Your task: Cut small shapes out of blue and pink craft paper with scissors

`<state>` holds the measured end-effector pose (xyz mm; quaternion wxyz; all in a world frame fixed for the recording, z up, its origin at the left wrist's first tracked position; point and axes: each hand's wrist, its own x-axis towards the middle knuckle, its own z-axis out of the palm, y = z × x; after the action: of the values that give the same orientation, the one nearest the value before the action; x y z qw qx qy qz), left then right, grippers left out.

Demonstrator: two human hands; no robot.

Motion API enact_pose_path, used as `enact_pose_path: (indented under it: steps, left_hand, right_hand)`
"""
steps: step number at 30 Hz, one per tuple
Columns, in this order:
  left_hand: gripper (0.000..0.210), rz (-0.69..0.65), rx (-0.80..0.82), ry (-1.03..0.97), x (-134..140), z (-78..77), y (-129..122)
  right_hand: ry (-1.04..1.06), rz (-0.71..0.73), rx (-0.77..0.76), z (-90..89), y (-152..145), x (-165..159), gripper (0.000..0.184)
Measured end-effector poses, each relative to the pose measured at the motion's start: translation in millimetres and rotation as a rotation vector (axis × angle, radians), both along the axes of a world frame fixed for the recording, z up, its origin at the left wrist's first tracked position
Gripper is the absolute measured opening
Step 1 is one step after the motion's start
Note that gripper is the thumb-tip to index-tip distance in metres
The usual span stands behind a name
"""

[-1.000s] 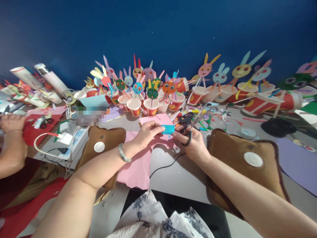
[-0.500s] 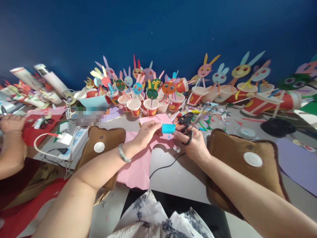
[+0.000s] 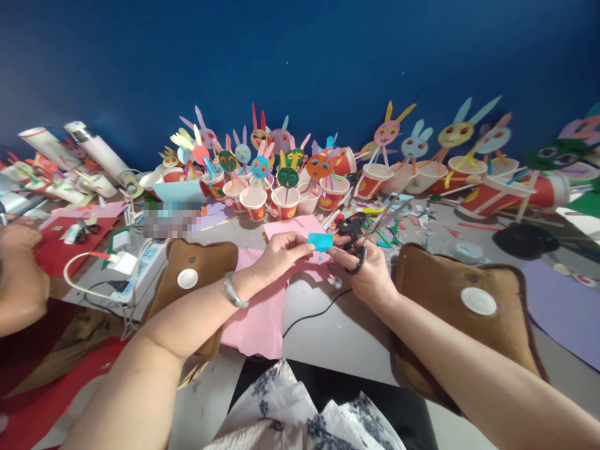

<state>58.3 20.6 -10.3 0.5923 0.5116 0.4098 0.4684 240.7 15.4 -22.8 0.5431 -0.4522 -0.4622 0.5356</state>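
Note:
A small blue paper piece point(image 3: 320, 242) is stretched between my two hands above the table. My left hand point(image 3: 285, 253) pinches its left edge with thumb and fingers. My right hand point(image 3: 370, 269) touches the right edge with its fingertips while gripping a pair of scissors point(image 3: 357, 259). The scissors' black handle is around my fingers, and the blades point up and away to the right, clear of the paper. Beneath my hands lies pink paper point(image 3: 262, 306).
Paper cups point(image 3: 285, 203) bearing rabbit-faced figures line the back. Paper scraps point(image 3: 417, 219) lie right of centre. Brown cushions point(image 3: 464, 312) flank my arms. A power strip point(image 3: 140, 269) sits at left, near another person's arm point(image 3: 21, 275). A black cable point(image 3: 314, 310) crosses the table.
My left fingers have shifted slightly along the blue paper's left edge, and the paper has tilted a little. The other person's hand at left has moved.

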Motion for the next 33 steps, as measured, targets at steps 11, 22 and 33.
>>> enact_pose_path:
  steps: [11,22,33]
  left_hand:
    - [0.036,-0.036,0.062,0.037,3.7,-0.2,-7.0]
    - [0.041,-0.058,0.056,0.064,4.2,-9.7,-7.1]
    - [0.039,-0.031,0.136,0.100,2.2,-5.6,-4.3]
  right_hand:
    - [-0.064,0.105,-0.011,-10.1,-3.9,-0.7,0.033]
    - [-0.073,0.097,-0.016,-4.9,-6.1,-4.0,0.028]
    - [-0.065,0.062,-0.013,-8.5,-2.3,-0.2,0.032]
